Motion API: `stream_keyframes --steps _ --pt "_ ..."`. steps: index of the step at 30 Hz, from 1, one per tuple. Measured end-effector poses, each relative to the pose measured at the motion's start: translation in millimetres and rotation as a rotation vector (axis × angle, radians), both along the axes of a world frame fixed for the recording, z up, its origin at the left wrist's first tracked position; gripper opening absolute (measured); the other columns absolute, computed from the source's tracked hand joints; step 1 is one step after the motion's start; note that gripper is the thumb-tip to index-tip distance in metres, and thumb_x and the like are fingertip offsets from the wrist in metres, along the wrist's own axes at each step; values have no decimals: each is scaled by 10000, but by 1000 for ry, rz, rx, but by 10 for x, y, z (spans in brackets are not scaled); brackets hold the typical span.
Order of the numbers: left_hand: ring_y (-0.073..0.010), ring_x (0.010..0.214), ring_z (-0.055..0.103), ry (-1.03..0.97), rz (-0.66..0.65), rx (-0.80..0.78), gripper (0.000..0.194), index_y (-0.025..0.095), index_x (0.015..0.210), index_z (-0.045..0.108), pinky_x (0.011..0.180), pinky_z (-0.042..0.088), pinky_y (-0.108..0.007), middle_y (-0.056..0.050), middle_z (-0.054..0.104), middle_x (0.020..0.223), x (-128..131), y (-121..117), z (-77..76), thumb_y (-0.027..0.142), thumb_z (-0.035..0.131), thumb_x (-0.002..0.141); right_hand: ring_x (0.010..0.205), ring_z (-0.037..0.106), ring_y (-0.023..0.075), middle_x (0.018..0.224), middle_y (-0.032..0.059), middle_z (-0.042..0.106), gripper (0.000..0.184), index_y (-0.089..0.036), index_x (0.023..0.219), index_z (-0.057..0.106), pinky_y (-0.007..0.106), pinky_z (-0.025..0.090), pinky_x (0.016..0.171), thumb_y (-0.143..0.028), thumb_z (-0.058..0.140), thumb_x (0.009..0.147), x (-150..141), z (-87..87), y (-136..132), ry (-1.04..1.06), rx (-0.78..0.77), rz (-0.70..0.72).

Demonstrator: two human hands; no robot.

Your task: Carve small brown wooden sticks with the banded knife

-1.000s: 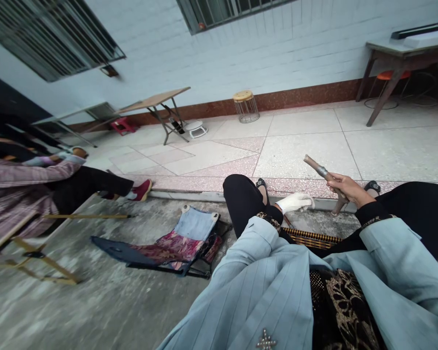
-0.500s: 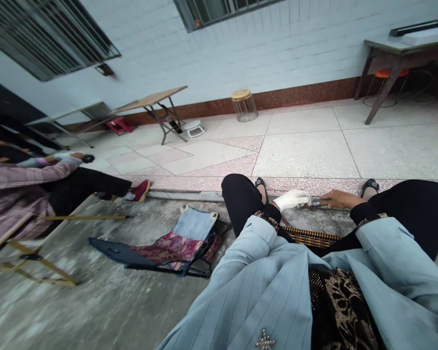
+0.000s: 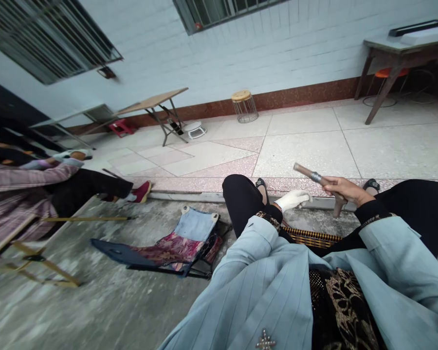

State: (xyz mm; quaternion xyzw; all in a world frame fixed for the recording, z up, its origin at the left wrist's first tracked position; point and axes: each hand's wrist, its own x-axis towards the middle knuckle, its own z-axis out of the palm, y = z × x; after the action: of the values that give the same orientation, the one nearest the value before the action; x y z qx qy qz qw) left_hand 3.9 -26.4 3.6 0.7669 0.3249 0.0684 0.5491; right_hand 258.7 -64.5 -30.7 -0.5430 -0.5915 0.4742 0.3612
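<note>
1. Stick (image 3: pixel 306 171), brown, slanting across the view in front of the lap; grey band (image 3: pixel 316 177) around it, just beyond the fingers. Upper end free, pointing up and to the left of the view. A stubby piece hangs below the grip.
2. Right hand (image 3: pixel 345 189), bare: closed round the stick, thumb along the upper side. Dark cuff at the wrist, pale blue sleeve (image 3: pixel 383 238) behind it.
3. Left hand (image 3: pixel 295 199), in a white glove: fingers bent, well clear of the stick. Cannot tell whether anything is inside the curl.
4. Woven strip (image 3: pixel 316 237), yellow and black, between the dark knees (image 3: pixel 239 197), below both hands.
5. Low folding chair (image 3: pixel 184 240), blue and red patterned cloth, on rough concrete beside the wearer's left side.
6. Further left, another person (image 3: pixel 32 180) in a plaid top, seated; red shoe (image 3: pixel 143 191) near the curb (image 3: pixel 204 196). Their hands too blurred to read.
7. Across the tiles, round stool (image 3: pixel 244 109) by the wall; wooden folding table (image 3: pixel 155 99) left of it.
</note>
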Motion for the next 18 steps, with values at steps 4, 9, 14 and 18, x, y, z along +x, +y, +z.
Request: stream_keyframes --steps 4,9,14,18 --pt "-102 595 476 18 -39 2 221 159 861 716 617 426 -235 28 523 566 31 -42 -43 296 569 952 697 627 192 933 107 708 712 -123 1505 516 322 534 675 -403 574 853 31 -196 114 -194 -13 -185" --pt "-99 643 513 31 -113 12 150 158 783 710 659 427 -226 33 567 614 30 -45 -24 214 634 899 987 676 292 1088 102 752 539 -217 1331 693 366 507 849 -300 651 799 73 -358 157 -554 -36 -166" --pt "-103 672 526 38 -129 34 150 155 741 703 717 430 -230 26 603 651 21 -31 -7 167 643 878 1136 653 337 1206 129 741 515 -239 1265 741 396 464 932 -244 691 753 48 -405 116 -797 -66 -20" --pt "-113 689 523 33 -115 41 147 172 727 701 722 434 -225 26 627 654 7 -34 1 195 657 865 1070 680 327 1151 130 760 458 -233 1189 777 373 468 879 -263 700 738 32 -362 57 -836 -44 131"
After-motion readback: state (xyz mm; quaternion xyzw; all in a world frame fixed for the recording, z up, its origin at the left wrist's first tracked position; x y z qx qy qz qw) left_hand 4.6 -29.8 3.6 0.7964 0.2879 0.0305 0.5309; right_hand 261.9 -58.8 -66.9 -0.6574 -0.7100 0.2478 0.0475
